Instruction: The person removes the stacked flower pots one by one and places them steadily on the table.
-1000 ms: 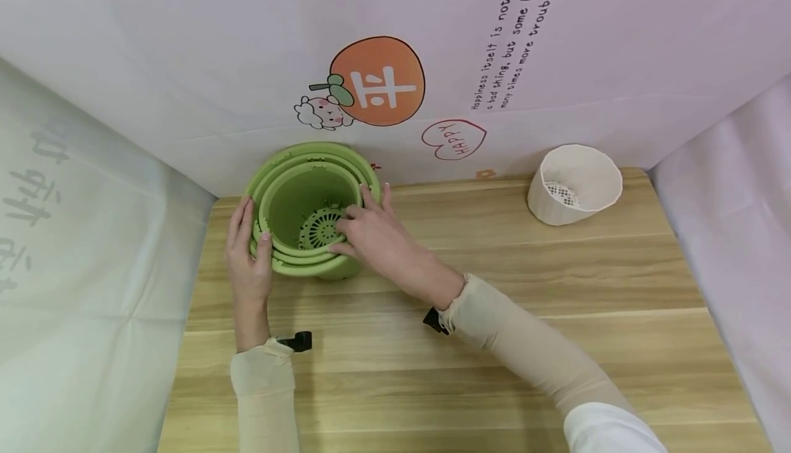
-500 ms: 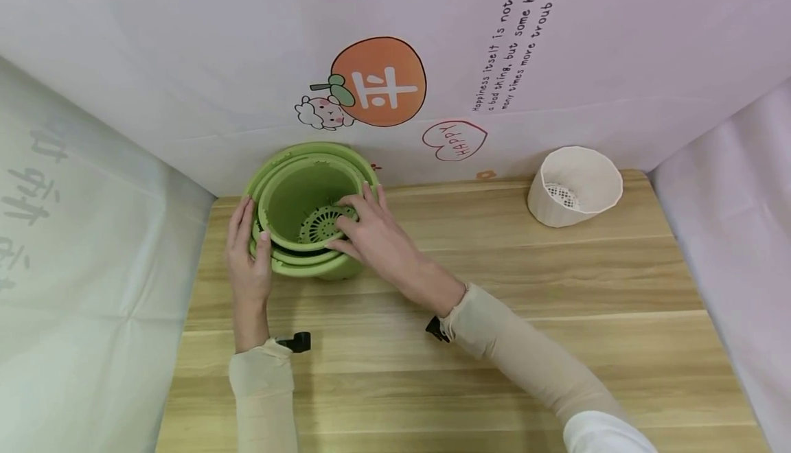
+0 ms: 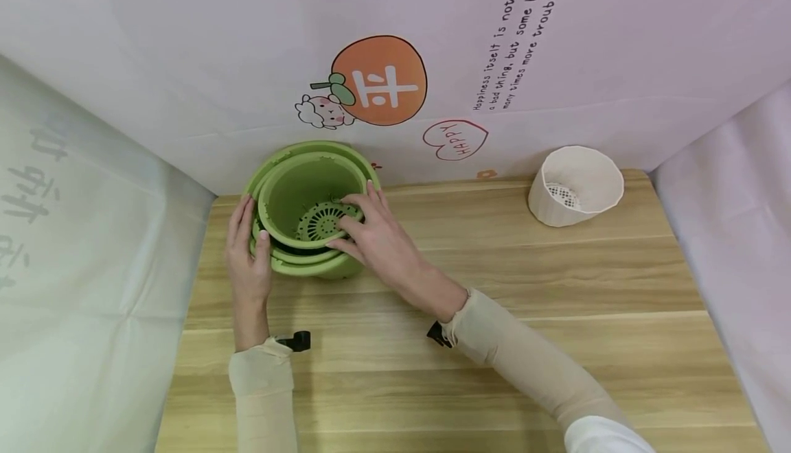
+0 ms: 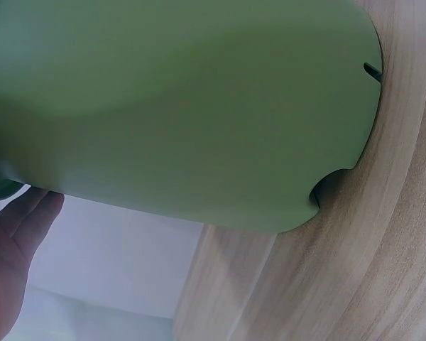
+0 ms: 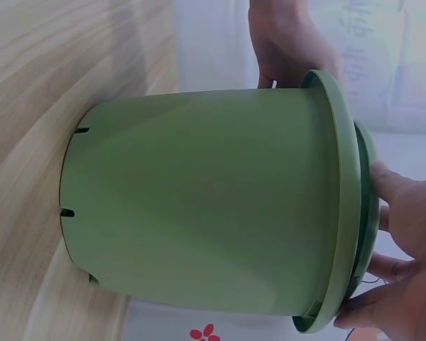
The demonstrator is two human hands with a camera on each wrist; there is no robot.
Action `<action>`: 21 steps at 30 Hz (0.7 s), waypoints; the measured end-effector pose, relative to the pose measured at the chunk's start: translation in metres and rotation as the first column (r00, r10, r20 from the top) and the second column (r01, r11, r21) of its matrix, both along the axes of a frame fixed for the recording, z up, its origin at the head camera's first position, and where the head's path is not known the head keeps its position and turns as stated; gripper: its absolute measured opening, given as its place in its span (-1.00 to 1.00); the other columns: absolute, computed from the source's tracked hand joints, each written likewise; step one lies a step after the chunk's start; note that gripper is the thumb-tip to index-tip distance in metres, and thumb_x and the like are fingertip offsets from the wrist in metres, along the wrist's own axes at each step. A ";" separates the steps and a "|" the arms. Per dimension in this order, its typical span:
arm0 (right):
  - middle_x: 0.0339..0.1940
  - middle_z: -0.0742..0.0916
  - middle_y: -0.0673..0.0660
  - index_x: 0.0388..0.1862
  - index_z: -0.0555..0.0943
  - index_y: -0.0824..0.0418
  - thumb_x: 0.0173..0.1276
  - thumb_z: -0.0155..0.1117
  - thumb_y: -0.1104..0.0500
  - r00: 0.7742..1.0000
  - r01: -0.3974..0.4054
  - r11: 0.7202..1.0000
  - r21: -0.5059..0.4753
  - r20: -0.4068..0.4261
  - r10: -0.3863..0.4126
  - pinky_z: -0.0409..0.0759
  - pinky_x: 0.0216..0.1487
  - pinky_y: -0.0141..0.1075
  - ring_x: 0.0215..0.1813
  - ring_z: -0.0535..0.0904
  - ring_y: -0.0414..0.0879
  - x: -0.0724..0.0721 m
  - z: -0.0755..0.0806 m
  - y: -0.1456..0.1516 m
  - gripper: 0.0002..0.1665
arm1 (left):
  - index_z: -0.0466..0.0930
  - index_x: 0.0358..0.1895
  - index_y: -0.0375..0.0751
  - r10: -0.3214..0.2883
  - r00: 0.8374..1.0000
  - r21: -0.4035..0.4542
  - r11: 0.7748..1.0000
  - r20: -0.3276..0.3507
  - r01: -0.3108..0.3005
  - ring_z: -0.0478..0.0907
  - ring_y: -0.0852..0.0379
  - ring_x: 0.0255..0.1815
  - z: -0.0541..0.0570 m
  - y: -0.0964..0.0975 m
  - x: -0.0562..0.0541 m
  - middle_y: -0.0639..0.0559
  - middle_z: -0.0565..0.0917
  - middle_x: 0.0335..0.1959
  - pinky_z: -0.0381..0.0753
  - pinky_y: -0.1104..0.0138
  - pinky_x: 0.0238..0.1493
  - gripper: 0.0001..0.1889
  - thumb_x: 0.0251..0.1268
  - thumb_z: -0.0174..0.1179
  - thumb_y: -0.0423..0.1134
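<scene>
Several green plastic flowerpots stand nested at the back left of the table. The outer flowerpot point(image 5: 199, 199) stands upright on the wood. The innermost flowerpot point(image 3: 287, 195), with a slotted bottom, sits a little raised, and a dark gap shows below its front rim. My left hand point(image 3: 248, 264) grips the left front rim of the outer flowerpot. My right hand point(image 3: 391, 247) pinches the right rim of the innermost flowerpot, some fingers inside it and the thumb at the front. A middle flowerpot point(image 3: 307, 259) shows only as a rim between them.
A white ribbed pot point(image 3: 559, 202) with a perforated bottom stands at the back right of the wooden table point(image 3: 494, 384). Printed white cloth point(image 3: 247, 82) hangs right behind the flowerpots, with more cloth along both sides.
My right hand has lifted the innermost flowerpot slightly, and its rim has parted from the one below. My left hand has stayed at the outer rim.
</scene>
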State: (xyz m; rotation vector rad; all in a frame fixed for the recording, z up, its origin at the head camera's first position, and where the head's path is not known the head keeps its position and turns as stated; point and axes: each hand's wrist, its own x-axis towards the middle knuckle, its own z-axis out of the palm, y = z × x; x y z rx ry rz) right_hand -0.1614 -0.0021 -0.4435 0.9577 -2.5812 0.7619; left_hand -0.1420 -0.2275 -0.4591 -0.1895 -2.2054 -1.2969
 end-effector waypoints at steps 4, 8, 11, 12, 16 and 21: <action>0.26 0.52 0.31 -0.14 0.72 0.19 0.38 0.28 -0.10 1.000 -0.011 0.999 -0.038 0.001 0.011 0.12 0.49 0.05 0.47 0.21 0.43 0.001 0.000 0.001 -0.62 | 0.31 0.34 -0.61 0.000 1.000 -0.003 1.000 -0.004 0.000 0.20 -0.43 0.43 0.000 0.000 0.000 -0.49 0.32 0.38 0.12 0.03 0.50 -0.46 0.33 -0.07 -0.37; 0.26 0.52 0.31 -0.13 0.73 0.20 0.35 0.31 -0.08 1.000 -0.014 0.997 -0.075 -0.007 0.013 0.26 0.43 -0.05 0.46 0.23 0.41 0.001 -0.001 0.001 -0.63 | 0.31 0.33 -0.62 0.002 1.000 -0.005 1.000 0.000 -0.002 0.21 -0.43 0.42 0.001 -0.001 0.000 -0.50 0.32 0.37 0.14 0.03 0.49 -0.45 0.28 -0.08 -0.40; 0.25 0.52 0.30 -0.12 0.73 0.19 0.34 0.33 -0.08 1.000 -0.009 0.996 -0.090 -0.014 0.008 0.46 0.30 -0.13 0.44 0.27 0.40 0.002 -0.002 0.001 -0.63 | 0.32 0.33 -0.61 0.008 1.000 -0.007 1.000 0.006 -0.008 0.23 -0.42 0.42 0.001 -0.001 0.000 -0.50 0.33 0.37 0.16 0.04 0.49 -0.44 0.26 -0.08 -0.42; 0.25 0.52 0.30 -0.11 0.73 0.18 0.34 0.33 -0.08 1.000 -0.006 0.996 -0.093 -0.014 0.005 0.50 0.26 -0.15 0.44 0.27 0.40 0.002 -0.002 0.001 -0.63 | 0.32 0.33 -0.62 0.009 1.000 -0.009 1.000 0.006 -0.009 0.23 -0.42 0.41 0.002 -0.001 0.000 -0.50 0.33 0.37 0.16 0.04 0.49 -0.44 0.25 -0.08 -0.43; 0.26 0.53 0.31 -0.09 0.74 0.17 0.33 0.34 -0.09 1.000 0.006 0.995 -0.097 -0.017 -0.007 0.58 0.15 -0.17 0.43 0.30 0.39 0.003 -0.002 0.000 -0.62 | 0.33 0.32 -0.62 0.009 1.000 -0.007 1.000 0.005 -0.009 0.22 -0.42 0.42 0.002 -0.001 -0.001 -0.49 0.33 0.37 0.15 0.04 0.49 -0.44 0.24 -0.08 -0.42; 0.25 0.55 0.30 -0.09 0.74 0.17 0.31 0.35 -0.10 1.000 0.022 0.995 -0.096 -0.017 -0.024 0.56 0.17 -0.17 0.42 0.33 0.36 0.003 -0.002 0.000 -0.60 | 0.34 0.32 -0.61 0.010 1.000 -0.008 1.000 0.004 -0.010 0.23 -0.41 0.42 0.001 -0.002 -0.001 -0.48 0.34 0.37 0.16 0.06 0.49 -0.44 0.24 -0.08 -0.42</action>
